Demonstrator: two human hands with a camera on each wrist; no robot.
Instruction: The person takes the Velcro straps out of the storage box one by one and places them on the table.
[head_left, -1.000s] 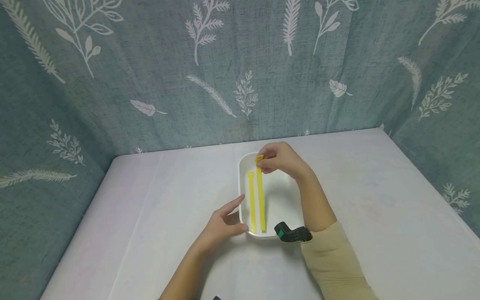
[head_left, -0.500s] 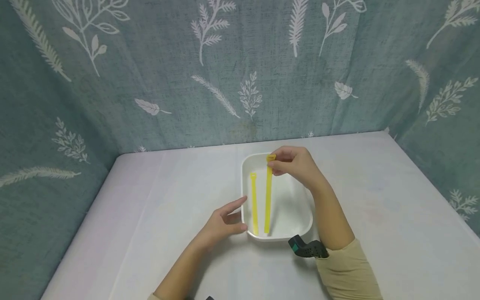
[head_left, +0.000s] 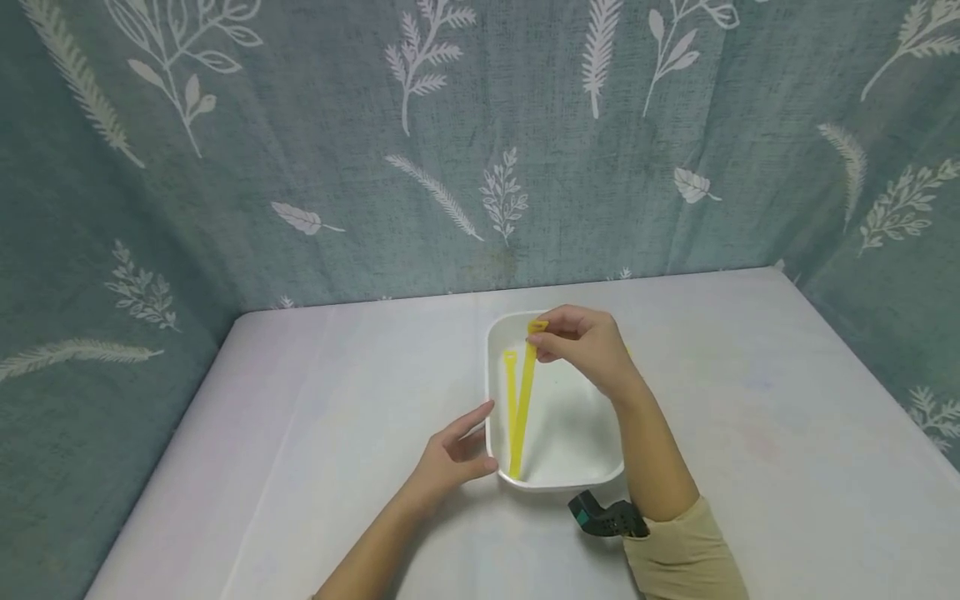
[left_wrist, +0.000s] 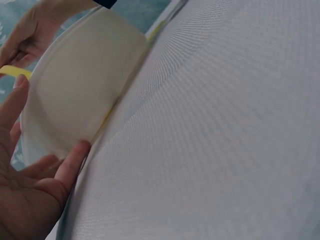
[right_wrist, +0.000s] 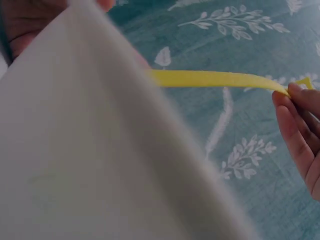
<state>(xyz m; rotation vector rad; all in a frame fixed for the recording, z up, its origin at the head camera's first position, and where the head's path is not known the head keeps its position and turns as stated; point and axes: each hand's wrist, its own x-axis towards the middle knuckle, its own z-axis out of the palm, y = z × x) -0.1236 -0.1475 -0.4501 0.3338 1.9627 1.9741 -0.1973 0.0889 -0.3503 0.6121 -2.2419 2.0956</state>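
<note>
A white tray (head_left: 570, 433) stands on the white-covered table. My right hand (head_left: 588, 346) pinches the slotted upper end of a yellow strap (head_left: 524, 400) between thumb and fingers, above the tray. That strap slants down toward the front left corner. A second yellow strap (head_left: 512, 371) with a slotted end lies along the tray's left side, its lower part hidden by the held one. My left hand (head_left: 448, 458), fingers spread, touches the tray's left rim and front left corner. In the right wrist view, the held strap (right_wrist: 210, 79) bends slightly toward the pinching fingertips (right_wrist: 287, 100).
A small yellow bit (head_left: 628, 351) shows just beyond the right forearm, mostly hidden. A dark wrist device (head_left: 609, 517) sits on the right forearm near the tray's front edge. Behind the table hangs a green leaf-patterned cloth (head_left: 337, 150); white table cover (head_left: 337, 392) extends around the tray.
The held strap went right, away from the lying strap, then its lower end swung back left across it. My left hand stays at the tray's edge.
</note>
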